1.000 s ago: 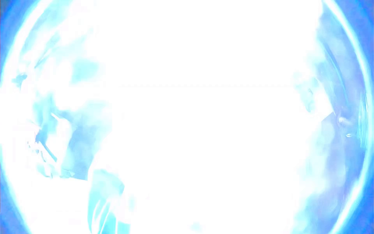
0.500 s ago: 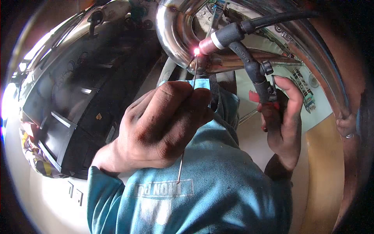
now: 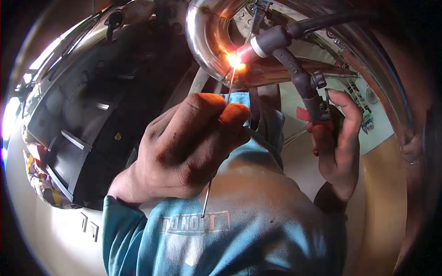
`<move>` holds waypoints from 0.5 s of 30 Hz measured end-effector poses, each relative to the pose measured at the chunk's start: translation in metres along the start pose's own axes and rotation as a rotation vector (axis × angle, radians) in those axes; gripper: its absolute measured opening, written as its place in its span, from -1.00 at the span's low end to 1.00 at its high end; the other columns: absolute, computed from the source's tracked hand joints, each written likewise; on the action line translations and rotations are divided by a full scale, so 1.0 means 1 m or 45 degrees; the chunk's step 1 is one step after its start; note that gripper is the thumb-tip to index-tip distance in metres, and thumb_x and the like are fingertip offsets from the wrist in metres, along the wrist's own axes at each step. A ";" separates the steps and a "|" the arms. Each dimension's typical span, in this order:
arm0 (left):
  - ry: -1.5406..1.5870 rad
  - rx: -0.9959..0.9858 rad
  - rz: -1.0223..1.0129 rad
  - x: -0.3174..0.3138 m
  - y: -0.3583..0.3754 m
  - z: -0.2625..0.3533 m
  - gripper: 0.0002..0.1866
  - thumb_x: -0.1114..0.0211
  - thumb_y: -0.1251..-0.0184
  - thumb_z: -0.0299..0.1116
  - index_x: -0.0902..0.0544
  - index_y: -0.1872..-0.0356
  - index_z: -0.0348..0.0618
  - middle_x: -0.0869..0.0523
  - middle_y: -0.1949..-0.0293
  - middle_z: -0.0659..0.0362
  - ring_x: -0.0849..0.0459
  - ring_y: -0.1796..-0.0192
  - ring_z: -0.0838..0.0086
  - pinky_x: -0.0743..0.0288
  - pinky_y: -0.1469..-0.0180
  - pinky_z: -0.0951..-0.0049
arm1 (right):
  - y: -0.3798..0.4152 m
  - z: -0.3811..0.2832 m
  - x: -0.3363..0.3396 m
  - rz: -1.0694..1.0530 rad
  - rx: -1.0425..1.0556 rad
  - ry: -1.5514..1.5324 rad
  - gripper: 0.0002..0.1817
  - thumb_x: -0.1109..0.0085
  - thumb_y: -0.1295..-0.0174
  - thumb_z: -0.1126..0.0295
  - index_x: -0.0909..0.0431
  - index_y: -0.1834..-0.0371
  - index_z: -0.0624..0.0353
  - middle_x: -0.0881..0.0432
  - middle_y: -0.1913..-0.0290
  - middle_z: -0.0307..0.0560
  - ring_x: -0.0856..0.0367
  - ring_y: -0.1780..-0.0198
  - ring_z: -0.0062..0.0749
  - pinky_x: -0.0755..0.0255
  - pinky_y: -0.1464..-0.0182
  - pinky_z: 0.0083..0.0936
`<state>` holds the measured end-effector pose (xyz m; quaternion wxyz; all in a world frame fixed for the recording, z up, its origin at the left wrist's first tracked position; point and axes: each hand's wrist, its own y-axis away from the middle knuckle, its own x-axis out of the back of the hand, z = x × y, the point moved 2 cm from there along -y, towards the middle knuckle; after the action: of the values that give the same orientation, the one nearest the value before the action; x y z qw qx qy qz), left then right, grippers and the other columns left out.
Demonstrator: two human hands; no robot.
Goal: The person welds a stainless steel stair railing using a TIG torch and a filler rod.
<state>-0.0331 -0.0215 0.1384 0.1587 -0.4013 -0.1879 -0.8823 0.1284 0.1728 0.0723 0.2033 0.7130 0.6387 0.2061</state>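
My left hand (image 3: pixel 184 147) is closed around a thin filler rod (image 3: pixel 206 200). The rod's upper end reaches the bright glow at the joint, and its lower end hangs in front of the teal shirt. My right hand (image 3: pixel 340 138) grips a TIG welding torch (image 3: pixel 301 83), with the index finger and thumb partly apart near its switch. The torch's pink cup points left, close to a shiny curved metal pipe (image 3: pixel 199 34). A bright orange-white arc (image 3: pixel 235 60) burns between cup and pipe, hiding the rod tip and the weld.
A black torch cable (image 3: pixel 329 23) runs off to the upper right. Beneath the arc, a straight metal pipe (image 3: pixel 294 73) extends rightward. A large dark panel (image 3: pixel 87 115) with light strips fills the left. Another person's hand (image 3: pixel 409 148) shows dimly at the right edge.
The arc has grown from a small pink point to a larger orange flare, lighting my left fingers and the shirt. The rod's lower end has shifted slightly left. Both hands keep their grips.
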 end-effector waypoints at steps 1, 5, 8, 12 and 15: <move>0.004 -0.054 0.038 -0.002 0.002 -0.002 -0.59 -0.46 0.29 -0.55 -0.76 0.23 -0.34 -0.76 0.18 0.04 -0.69 0.20 0.28 -0.77 0.16 0.38 | 0.000 0.000 0.000 -0.004 0.000 -0.010 -0.40 -0.07 -0.51 0.35 -0.06 -0.52 0.14 -0.60 0.16 -0.06 -0.44 0.35 -0.65 -0.36 0.29 -0.67; -0.075 -0.216 0.063 -0.005 0.006 -0.011 -0.61 -0.48 0.29 -0.54 -0.77 0.26 -0.36 -0.77 0.16 0.01 -0.71 0.19 0.25 -0.78 0.17 0.37 | -0.001 0.001 0.002 -0.020 0.035 -0.036 -0.44 -0.06 -0.47 0.52 -0.11 -0.48 0.21 -0.63 0.01 0.02 -0.59 0.10 -0.46 -0.46 0.03 -0.51; -0.067 -0.201 0.068 -0.003 0.004 -0.010 -0.61 -0.50 0.29 -0.53 -0.77 0.27 -0.36 -0.78 0.16 0.00 -0.73 0.18 0.24 -0.78 0.19 0.36 | -0.001 0.000 -0.001 0.020 0.062 0.048 -0.43 0.00 -0.49 0.46 -0.08 -0.51 0.10 -0.62 0.19 -0.10 -0.40 0.42 -0.72 -0.33 0.37 -0.72; -0.026 -0.220 0.075 -0.004 0.005 -0.012 -0.61 -0.52 0.27 -0.55 -0.77 0.25 -0.37 -0.77 0.18 0.00 -0.73 0.19 0.25 -0.77 0.23 0.37 | 0.000 0.001 0.001 0.013 0.088 0.098 -0.45 0.01 -0.48 0.46 -0.12 -0.49 0.10 -0.62 0.19 -0.10 -0.41 0.41 -0.71 -0.34 0.37 -0.72; 0.018 -0.191 0.094 -0.005 0.004 -0.012 -0.60 -0.52 0.26 -0.55 -0.76 0.23 -0.39 -0.76 0.21 0.00 -0.72 0.20 0.26 -0.76 0.26 0.38 | 0.000 0.000 0.001 0.024 0.069 0.132 -0.45 -0.03 -0.49 0.39 -0.13 -0.49 0.10 -0.62 0.18 -0.10 -0.42 0.40 -0.70 -0.34 0.37 -0.72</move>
<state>-0.0357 -0.0302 0.1282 0.1618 -0.4126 -0.1054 -0.8902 0.1285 0.1740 0.0725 0.1488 0.7124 0.6470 0.2274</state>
